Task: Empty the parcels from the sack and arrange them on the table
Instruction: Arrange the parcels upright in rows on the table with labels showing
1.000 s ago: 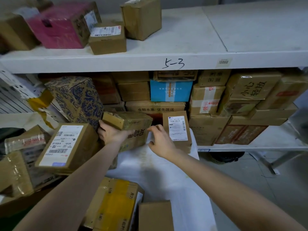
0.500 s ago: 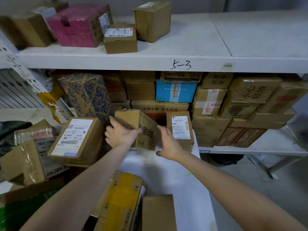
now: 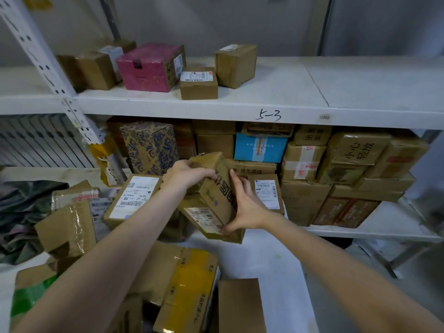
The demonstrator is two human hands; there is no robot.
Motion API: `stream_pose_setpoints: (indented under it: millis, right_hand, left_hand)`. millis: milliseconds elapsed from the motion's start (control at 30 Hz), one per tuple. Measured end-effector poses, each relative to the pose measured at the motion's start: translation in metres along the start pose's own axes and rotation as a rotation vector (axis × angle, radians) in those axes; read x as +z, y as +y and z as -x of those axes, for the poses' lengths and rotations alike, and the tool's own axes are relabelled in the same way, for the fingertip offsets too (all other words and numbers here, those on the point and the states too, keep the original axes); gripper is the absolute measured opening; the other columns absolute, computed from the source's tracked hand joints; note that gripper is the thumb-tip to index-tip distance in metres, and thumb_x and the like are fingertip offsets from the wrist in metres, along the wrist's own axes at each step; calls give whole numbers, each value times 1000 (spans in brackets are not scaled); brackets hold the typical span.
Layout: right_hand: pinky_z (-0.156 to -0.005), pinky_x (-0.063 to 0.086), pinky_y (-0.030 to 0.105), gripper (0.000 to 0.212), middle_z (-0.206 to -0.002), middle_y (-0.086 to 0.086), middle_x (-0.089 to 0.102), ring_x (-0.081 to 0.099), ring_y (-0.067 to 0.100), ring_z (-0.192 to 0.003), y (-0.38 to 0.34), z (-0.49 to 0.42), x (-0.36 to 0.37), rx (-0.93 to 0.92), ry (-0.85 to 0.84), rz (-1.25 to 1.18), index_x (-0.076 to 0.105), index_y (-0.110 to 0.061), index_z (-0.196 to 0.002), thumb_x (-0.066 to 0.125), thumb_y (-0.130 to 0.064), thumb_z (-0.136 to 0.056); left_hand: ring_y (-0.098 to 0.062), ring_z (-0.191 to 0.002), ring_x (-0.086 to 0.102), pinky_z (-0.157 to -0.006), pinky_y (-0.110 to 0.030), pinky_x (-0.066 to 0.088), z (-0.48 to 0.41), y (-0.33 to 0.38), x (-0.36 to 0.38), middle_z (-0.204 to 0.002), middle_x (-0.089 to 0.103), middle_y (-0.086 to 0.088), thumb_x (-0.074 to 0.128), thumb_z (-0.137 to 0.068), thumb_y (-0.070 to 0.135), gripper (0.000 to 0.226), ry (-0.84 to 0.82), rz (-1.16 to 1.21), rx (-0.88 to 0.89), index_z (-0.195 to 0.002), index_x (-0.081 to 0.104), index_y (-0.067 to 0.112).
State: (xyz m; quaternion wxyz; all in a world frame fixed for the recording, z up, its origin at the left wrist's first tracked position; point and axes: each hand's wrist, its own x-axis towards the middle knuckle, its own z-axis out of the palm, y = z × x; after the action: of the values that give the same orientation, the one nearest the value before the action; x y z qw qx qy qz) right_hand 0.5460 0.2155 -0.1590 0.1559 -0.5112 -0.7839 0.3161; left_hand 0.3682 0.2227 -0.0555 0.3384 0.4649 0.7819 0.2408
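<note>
I hold a taped brown parcel with black printed characters in both hands, lifted and tilted above the white table. My left hand grips its upper left end. My right hand clasps its right side and lower edge. A white label shows on the parcel's lower face. Around it lie more parcels: one with a big white label, one with yellow tape and a plain brown box near me. The sack cannot be told for sure.
A white shelf marked "5-3" carries a pink box and small brown boxes. Below it, stacked cartons fill the lower shelf. A patterned blue-gold box stands left. Dark fabric lies at far left beside a slanted metal upright.
The brown parcel has come up off the pile and turned on end. My right hand, open beside it before, now grips it. The camera has tilted up.
</note>
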Motion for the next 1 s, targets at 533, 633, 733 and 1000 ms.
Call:
stream_pose_setpoints:
  millis: [533,633,733,1000]
  right_hand:
    - [-104,43,50,82,-120,11,68,60,31,-116,16,11,-14,320,-14,-1294,51,-17,-132,77,-33,-55]
    - [-109,38,53,76,-123,10,66,57,32,-120,26,3,-15,321,-69,-1244,56,-20,-124,77,-36,-52]
    - [-109,39,51,67,-124,8,67,58,29,-121,33,-6,-13,312,-68,-1257,56,-23,-125,76,-36,-62]
    - [-107,41,46,78,-125,1,65,57,23,-120,38,-33,3,423,-114,-1116,53,-29,-132,72,-61,-63]
  left_hand:
    - [-27,-119,55,-102,-50,41,4,-54,20,-131,60,-3,91,-39,53,114,-645,551,-112,-139,46,25]
    - [-28,-126,48,-107,-53,32,-5,-63,33,-138,53,-4,89,-46,47,108,-680,587,-122,-141,42,25]
    - [-29,-129,45,-116,-54,20,-15,-67,42,-135,55,-5,86,-49,47,91,-613,615,-137,-130,51,22]
    - [-26,-106,52,-102,-47,30,-39,-86,63,-110,62,-4,65,-67,38,47,-577,725,-227,-111,57,23]
